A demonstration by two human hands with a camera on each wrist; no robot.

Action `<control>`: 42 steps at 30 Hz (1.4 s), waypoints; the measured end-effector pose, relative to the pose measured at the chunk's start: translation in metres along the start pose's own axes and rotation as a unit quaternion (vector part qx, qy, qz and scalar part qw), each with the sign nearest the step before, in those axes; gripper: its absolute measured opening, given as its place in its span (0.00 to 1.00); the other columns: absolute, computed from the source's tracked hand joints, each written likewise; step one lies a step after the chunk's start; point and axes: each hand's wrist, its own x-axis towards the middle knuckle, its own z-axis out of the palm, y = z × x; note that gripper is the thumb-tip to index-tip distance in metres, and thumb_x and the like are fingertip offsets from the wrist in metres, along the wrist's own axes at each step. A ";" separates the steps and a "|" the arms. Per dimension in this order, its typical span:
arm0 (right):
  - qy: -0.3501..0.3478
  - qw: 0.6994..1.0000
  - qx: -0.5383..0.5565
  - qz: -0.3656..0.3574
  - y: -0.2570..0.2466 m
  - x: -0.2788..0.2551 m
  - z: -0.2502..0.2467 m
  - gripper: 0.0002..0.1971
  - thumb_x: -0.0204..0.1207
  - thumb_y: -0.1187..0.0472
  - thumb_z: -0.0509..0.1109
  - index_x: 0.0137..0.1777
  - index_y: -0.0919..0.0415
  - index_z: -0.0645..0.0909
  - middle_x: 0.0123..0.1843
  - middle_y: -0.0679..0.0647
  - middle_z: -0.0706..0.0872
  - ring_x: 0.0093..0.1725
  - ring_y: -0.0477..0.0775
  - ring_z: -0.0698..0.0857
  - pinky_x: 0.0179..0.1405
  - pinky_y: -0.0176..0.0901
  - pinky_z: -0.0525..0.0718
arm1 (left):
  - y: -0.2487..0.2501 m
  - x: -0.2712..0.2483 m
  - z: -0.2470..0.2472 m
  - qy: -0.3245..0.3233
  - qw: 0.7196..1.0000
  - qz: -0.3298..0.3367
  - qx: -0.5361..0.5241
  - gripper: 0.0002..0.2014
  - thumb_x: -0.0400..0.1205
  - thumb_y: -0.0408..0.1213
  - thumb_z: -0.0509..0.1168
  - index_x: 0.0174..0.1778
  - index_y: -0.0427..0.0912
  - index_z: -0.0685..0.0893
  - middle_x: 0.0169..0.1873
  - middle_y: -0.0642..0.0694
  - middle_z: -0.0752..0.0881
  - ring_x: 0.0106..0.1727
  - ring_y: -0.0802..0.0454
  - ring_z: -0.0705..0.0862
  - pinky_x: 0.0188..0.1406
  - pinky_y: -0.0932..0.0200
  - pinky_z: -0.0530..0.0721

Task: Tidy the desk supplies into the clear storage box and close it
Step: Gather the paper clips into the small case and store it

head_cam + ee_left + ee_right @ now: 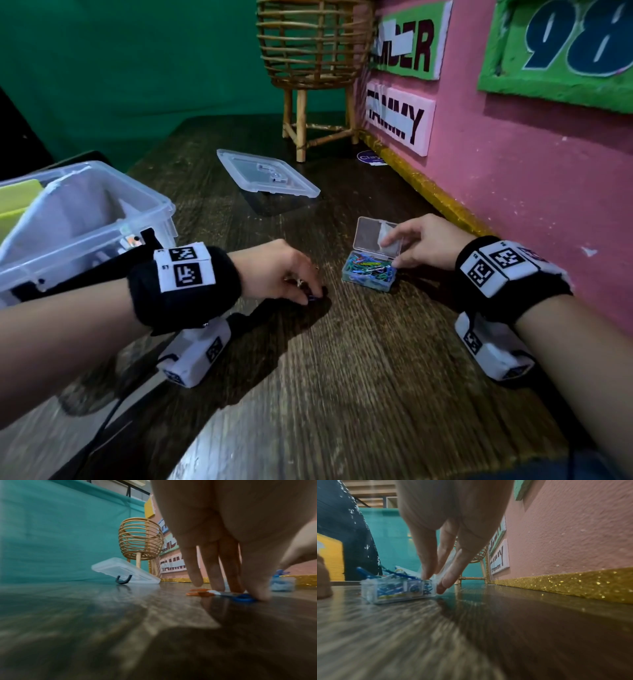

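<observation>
At far left the clear box sits open on my dark wood-grain desk, a green cloth hanging behind it. My left hand presses its straight fingertips down on loose paper clips, blue and orange, flat on the wood. Farther back the lid lies tilted, with a rattan basket beyond. My right hand pinches the raised lid of a small clip case, full of coloured clips. Along the right runs a pink wall with glitter-gold trim; its signs read "TAMMY" and "98".
</observation>
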 end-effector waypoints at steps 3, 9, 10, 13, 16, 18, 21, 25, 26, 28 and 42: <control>0.001 1.000 0.008 -0.001 0.000 0.001 0.001 0.16 0.66 0.74 0.76 0.51 0.57 0.84 0.53 0.66 0.86 0.43 0.53 0.84 0.45 0.39 0.86 | -0.002 -0.008 -0.004 0.050 0.998 -0.044 0.018 0.17 0.75 0.43 0.73 0.59 0.45 0.87 0.57 0.48 0.87 0.58 0.54 0.85 0.62 0.61 0.79; -0.005 1.000 0.017 0.000 0.000 0.000 0.001 0.15 0.66 0.75 0.75 0.49 0.57 0.83 0.45 0.60 0.83 0.39 0.52 0.83 0.36 0.31 0.85 | -0.001 -0.015 -0.005 0.022 0.974 -0.213 0.067 0.26 0.72 0.60 0.68 0.56 0.43 0.86 0.50 0.48 0.87 0.50 0.52 0.84 0.51 0.61 0.80; -0.006 1.000 0.015 0.000 0.000 0.000 0.001 0.16 0.66 0.74 0.75 0.49 0.57 0.83 0.45 0.60 0.83 0.40 0.52 0.83 0.36 0.31 0.85 | 0.001 -0.014 -0.004 0.019 0.974 -0.218 0.054 0.27 0.71 0.60 0.70 0.56 0.43 0.86 0.49 0.48 0.87 0.50 0.52 0.84 0.51 0.60 0.81; -0.008 1.000 0.015 -0.001 0.000 0.001 0.000 0.15 0.66 0.74 0.75 0.48 0.55 0.83 0.47 0.62 0.84 0.44 0.55 0.85 0.45 0.39 0.87 | 0.006 -0.010 -0.002 0.018 0.977 -0.214 0.019 0.24 0.69 0.54 0.74 0.57 0.44 0.86 0.50 0.48 0.87 0.47 0.54 0.82 0.51 0.62 0.81; -0.008 1.000 0.018 0.001 0.000 0.001 0.000 0.16 0.66 0.74 0.76 0.46 0.54 0.83 0.50 0.64 0.85 0.47 0.58 0.86 0.54 0.49 0.87 | 0.007 -0.004 -0.003 0.028 0.978 -0.206 -0.016 0.19 0.69 0.46 0.77 0.55 0.46 0.88 0.45 0.51 0.87 0.45 0.58 0.81 0.48 0.67 0.78; -0.008 1.000 0.021 0.000 0.000 0.002 0.000 0.16 0.66 0.74 0.76 0.47 0.53 0.83 0.50 0.63 0.85 0.46 0.57 0.85 0.54 0.49 0.87 | 0.005 -0.002 -0.003 0.016 0.977 -0.208 -0.034 0.17 0.69 0.44 0.77 0.53 0.47 0.88 0.39 0.56 0.84 0.42 0.59 0.81 0.44 0.69 0.77; -0.010 1.000 0.025 0.003 0.000 0.002 0.000 0.16 0.66 0.74 0.76 0.45 0.52 0.83 0.51 0.63 0.85 0.47 0.58 0.86 0.55 0.51 0.87 | 0.002 0.001 -0.004 -0.004 0.977 -0.209 -0.043 0.16 0.70 0.43 0.77 0.52 0.46 0.86 0.34 0.60 0.80 0.38 0.61 0.79 0.36 0.75 0.73; -0.008 0.999 0.031 0.006 0.000 0.002 0.000 0.16 0.66 0.74 0.76 0.46 0.53 0.83 0.55 0.66 0.86 0.51 0.62 0.87 0.57 0.53 0.86 | -0.001 0.003 -0.002 -0.004 0.976 -0.210 -0.056 0.11 0.71 0.40 0.76 0.46 0.46 0.83 0.30 0.61 0.78 0.30 0.67 0.76 0.27 0.80 0.73; -0.007 0.999 0.031 0.006 0.000 0.002 0.001 0.16 0.66 0.74 0.76 0.46 0.53 0.83 0.55 0.66 0.85 0.53 0.63 0.87 0.57 0.53 0.86 | -0.001 0.003 -0.001 -0.002 0.975 -0.211 -0.074 0.10 0.72 0.38 0.76 0.43 0.47 0.81 0.30 0.59 0.79 0.28 0.65 0.77 0.26 0.79 0.74; -0.008 0.999 0.030 0.007 -0.001 0.002 0.001 0.16 0.66 0.74 0.76 0.45 0.51 0.83 0.56 0.65 0.85 0.55 0.64 0.87 0.57 0.54 0.86 | 0.001 0.003 0.000 -0.003 0.970 -0.211 -0.118 0.12 0.72 0.32 0.75 0.38 0.48 0.78 0.30 0.56 0.80 0.25 0.60 0.80 0.24 0.75 0.78; -0.008 1.000 0.005 -0.006 -0.001 0.000 -0.001 0.16 0.66 0.72 0.76 0.50 0.54 0.83 0.55 0.61 0.87 0.51 0.55 0.86 0.43 0.36 0.86 | 0.043 0.067 -0.008 0.189 0.980 -0.022 -0.057 0.09 0.72 0.36 0.75 0.47 0.41 0.91 0.43 0.47 0.92 0.43 0.61 0.84 0.42 0.82 0.73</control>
